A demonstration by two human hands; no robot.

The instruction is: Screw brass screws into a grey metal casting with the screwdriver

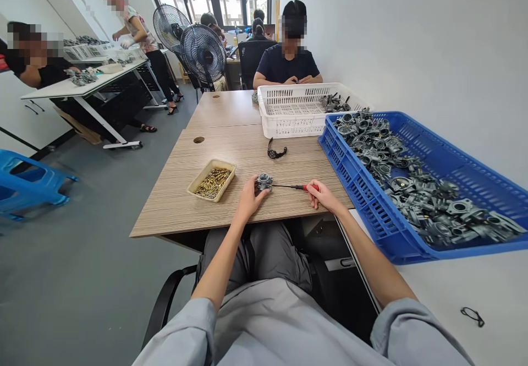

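My left hand (248, 197) is closed round a small grey metal part (264, 181) with a round opening on top, held low over the wooden table (223, 146). My right hand (324, 196) grips the red handle of a screwdriver (293, 187). Its thin shaft points left, and the tip meets or lies very near the right side of the metal part. Left of my left hand sits a cream tray (193, 187) of small brass-coloured pieces. Beyond the metal part, a black wristwatch (276, 150) lies on the table.
A blue crate (363, 190) full of metal parts stands at the right. Behind it is a white basket (289, 126) holding some parts, with a person (287, 60) seated beyond. Fans, a blue stool (33, 181) and other people are farther left. Black glasses (472, 316) lie lower right.
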